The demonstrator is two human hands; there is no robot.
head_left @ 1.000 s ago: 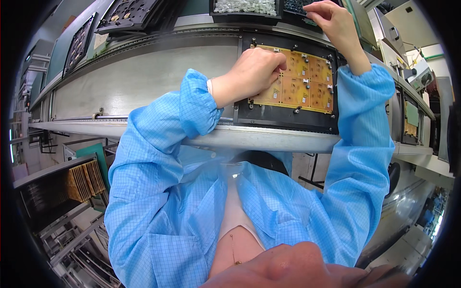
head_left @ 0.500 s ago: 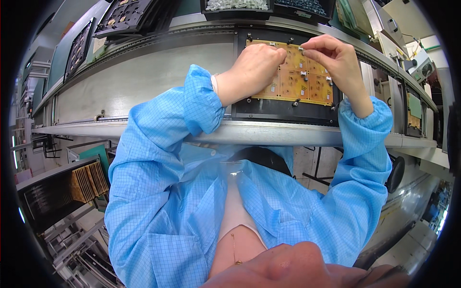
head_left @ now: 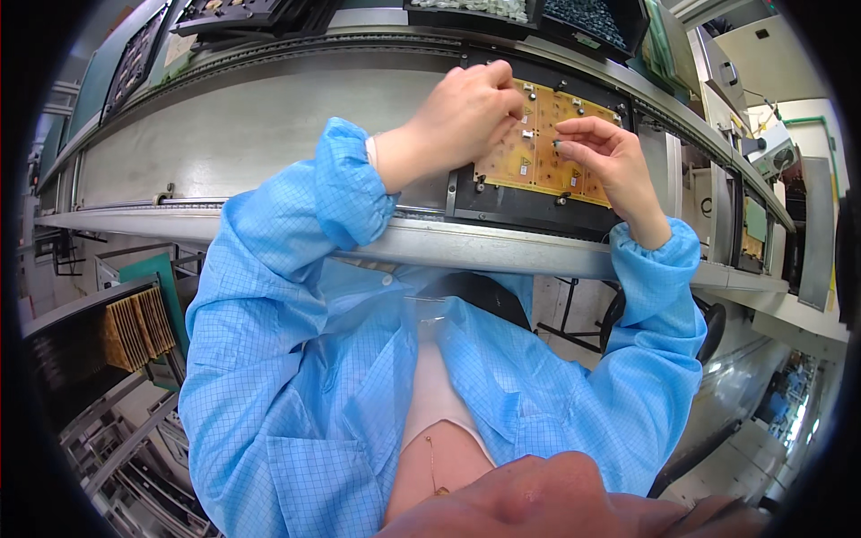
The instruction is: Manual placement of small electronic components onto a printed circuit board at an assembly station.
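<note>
An orange-yellow circuit board panel [head_left: 502, 168] lies in a black carrier frame [head_left: 507, 211] in front of me. Small white connectors [head_left: 527, 134] stand on it, and dark posts rise along the frame. My left hand [head_left: 471, 112] is curled over the panel's left part, fingertips together; whatever they hold is hidden. Over the panel's right half, my right hand [head_left: 612, 163] pinches a small dark greenish component [head_left: 557, 143] between thumb and fingers, close to the board's surface.
Beyond the rail sit a black bin of white parts [head_left: 475, 7] and a black bin of dark blue parts [head_left: 583, 20]. A metal conveyor bed [head_left: 269, 134] stretches left. At lower left is a rack holding several boards [head_left: 139, 327]. A metal rail [head_left: 502, 249] runs along the near edge.
My left hand has lifted and drawn back toward the panel's far left corner. My right hand has come down nearer to me, from the far edge to mid-panel. The view has shifted slightly.
</note>
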